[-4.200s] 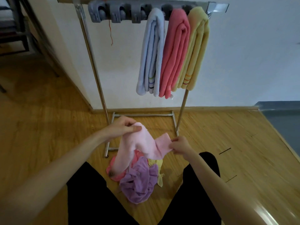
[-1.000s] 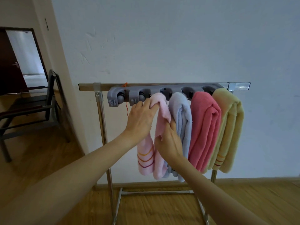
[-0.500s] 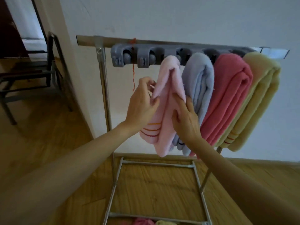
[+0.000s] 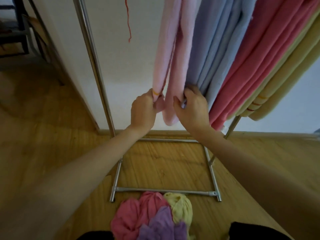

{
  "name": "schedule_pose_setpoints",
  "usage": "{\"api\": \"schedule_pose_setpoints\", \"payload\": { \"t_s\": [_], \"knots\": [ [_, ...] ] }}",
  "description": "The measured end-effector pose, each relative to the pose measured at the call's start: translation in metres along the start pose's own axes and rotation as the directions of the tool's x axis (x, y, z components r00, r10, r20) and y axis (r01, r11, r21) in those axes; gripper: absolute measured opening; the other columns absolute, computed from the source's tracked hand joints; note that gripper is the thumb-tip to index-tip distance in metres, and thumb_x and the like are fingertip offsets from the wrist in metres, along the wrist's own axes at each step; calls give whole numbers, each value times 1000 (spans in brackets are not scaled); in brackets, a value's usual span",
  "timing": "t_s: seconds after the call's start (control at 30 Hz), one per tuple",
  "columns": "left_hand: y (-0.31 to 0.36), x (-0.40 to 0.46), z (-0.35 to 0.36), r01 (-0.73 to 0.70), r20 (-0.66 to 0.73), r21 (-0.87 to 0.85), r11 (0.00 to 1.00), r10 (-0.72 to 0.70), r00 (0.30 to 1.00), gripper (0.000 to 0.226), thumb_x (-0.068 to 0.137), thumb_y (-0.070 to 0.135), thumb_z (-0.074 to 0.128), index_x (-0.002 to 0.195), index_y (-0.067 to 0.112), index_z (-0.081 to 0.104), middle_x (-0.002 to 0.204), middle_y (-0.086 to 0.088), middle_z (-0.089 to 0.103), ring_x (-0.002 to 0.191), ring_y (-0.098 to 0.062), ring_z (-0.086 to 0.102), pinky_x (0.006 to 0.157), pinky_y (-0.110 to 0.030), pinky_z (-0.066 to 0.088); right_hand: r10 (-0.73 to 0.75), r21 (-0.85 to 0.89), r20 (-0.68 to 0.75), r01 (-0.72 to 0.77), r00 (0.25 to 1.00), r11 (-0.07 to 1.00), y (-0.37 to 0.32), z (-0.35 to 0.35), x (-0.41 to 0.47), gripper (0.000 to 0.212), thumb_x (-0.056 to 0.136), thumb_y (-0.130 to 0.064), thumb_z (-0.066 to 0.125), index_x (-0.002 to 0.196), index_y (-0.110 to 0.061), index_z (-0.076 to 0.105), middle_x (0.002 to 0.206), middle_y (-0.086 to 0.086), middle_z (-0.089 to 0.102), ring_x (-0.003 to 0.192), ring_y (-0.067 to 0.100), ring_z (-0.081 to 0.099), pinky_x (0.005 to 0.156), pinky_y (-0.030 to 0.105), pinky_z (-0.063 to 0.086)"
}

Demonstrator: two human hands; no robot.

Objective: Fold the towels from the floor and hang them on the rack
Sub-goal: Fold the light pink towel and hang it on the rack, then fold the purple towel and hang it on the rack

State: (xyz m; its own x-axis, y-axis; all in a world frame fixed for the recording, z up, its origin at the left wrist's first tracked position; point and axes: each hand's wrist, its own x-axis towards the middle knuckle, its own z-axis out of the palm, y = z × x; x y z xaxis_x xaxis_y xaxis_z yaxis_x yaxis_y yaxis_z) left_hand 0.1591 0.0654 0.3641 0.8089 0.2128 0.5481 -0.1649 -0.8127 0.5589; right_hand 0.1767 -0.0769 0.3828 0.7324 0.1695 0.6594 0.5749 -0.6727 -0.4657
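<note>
A folded light pink towel (image 4: 174, 49) hangs from the rack, whose top is out of view. My left hand (image 4: 143, 110) pinches its left lower end, near an orange stripe. My right hand (image 4: 192, 108) grips its right lower end. To the right hang a blue towel (image 4: 216, 49), a coral pink towel (image 4: 256, 66) and a yellow towel (image 4: 285, 80). On the floor by my knees lies a heap: a pink towel (image 4: 136, 213), a purple towel (image 4: 161, 226) and a yellow-green towel (image 4: 181, 208).
The rack's left steel post (image 4: 97, 66) and its floor frame (image 4: 164, 190) stand against a white wall. A red thread (image 4: 128, 18) dangles beside the post. A dark chair (image 4: 19, 32) stands at the far left on the wooden floor.
My view has tilted down, so the rack's top bar is gone and the floor heap shows. Both hands slid down the light pink towel from its middle to its lower ends.
</note>
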Motion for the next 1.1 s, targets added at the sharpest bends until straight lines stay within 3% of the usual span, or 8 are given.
{"api": "schedule_pose_setpoints", "payload": {
  "t_s": [0.07,0.2,0.43,0.57,0.7,0.83,1.0,1.1],
  "knots": [
    [-13,-5,4,-55,-4,108,993,56,998,15,95,13,51,103,6,62,84,-6,68,69,-19,60,56,-17,33,32,47,23,-33,999,998,-3,4,-3,13,92,-18,50,85,-9,45,74,11,59,63,34,60,55,44,47],
    [-25,-12,7,-96,-8,168,981,99,995,18,96,13,50,107,3,60,88,-11,69,75,-27,65,61,-23,36,21,147,40,-27,999,989,-14,9,-5,32,97,-18,39,120,4,40,72,13,64,57,28,61,48,38,48],
    [-29,-24,15,-174,23,111,979,172,985,23,95,7,49,115,8,59,96,-6,70,82,-26,66,68,-26,46,59,168,66,-70,996,983,-12,21,-2,32,96,-17,45,121,2,42,66,-6,56,51,10,54,45,21,44],
    [-44,-46,23,-139,78,68,988,134,988,38,94,7,50,132,10,51,116,-7,66,100,-24,63,79,-23,44,8,128,147,-27,989,991,13,29,-26,38,93,-19,48,123,4,43,88,11,68,74,30,66,61,45,53],
    [-80,-98,42,-52,259,172,984,6,966,52,98,16,46,148,10,30,142,-9,48,125,-23,50,102,-34,44,-53,117,313,17,948,993,47,38,-77,43,93,-15,50,134,-5,39,124,2,61,108,17,62,81,40,54],
    [-110,-161,69,33,426,222,975,-127,896,58,91,7,54,145,5,33,140,-15,48,122,-29,50,98,-36,44,70,-78,575,-30,815,996,87,50,-150,48,93,-16,50,138,-9,34,128,11,57,106,30,61,80,42,51],
    [-148,-244,110,147,615,259,955,-280,737,48,78,-1,54,126,-2,48,123,-21,51,113,-39,51,93,-44,44,258,-227,864,-123,433,966,132,73,-251,54,92,-11,52,141,-7,29,144,12,40,123,31,49,95,42,45],
    [-167,-288,131,167,704,312,935,-346,621,37,78,3,55,114,-1,55,117,-20,54,109,-38,53,90,-46,45,303,-252,905,-195,298,948,150,91,-302,50,89,-8,53,135,-1,37,139,17,43,125,34,46,99,42,40]
  ]
}}
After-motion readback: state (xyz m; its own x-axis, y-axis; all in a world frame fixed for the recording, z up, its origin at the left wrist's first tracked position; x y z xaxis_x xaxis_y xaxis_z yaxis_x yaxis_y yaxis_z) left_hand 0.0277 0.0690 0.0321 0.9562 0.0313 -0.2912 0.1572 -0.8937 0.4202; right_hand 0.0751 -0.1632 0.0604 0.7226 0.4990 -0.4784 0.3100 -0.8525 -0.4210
